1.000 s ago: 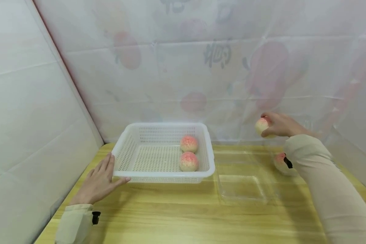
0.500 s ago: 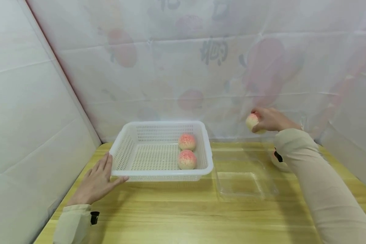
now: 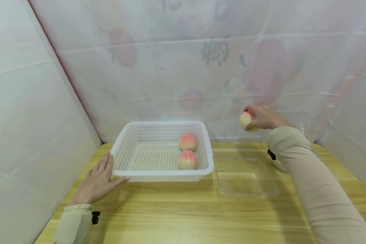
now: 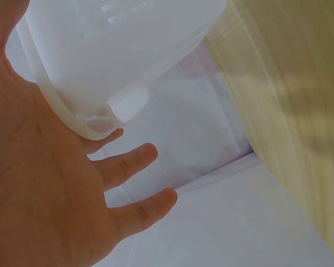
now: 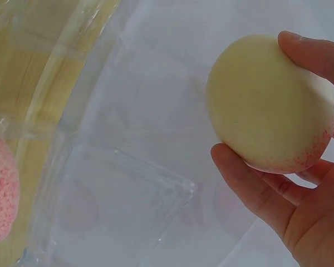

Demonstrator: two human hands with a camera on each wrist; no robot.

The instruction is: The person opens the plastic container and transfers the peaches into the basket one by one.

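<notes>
Fingers of our right hand (image 3: pixel 263 117) curl round a peach (image 3: pixel 245 121), held in the air above the clear tray (image 3: pixel 247 184), right of the basket (image 3: pixel 163 174); pink end faces left, axis unclear. Left hand (image 3: pixel 97 181) lies flat, fingers spread, against the basket's corner. Dark backdrop writing (image 3: pixel 215 51) is unreadable. Our sleeve (image 3: pixel 305 176) hides another peach on the tabletop (image 3: pixel 170 217).

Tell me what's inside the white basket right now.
Two pink-topped peach buns sit inside the white basket, near its right wall, one behind the other. The rest of its perforated floor shows bare. The near wall hides a thin strip of floor.
</notes>
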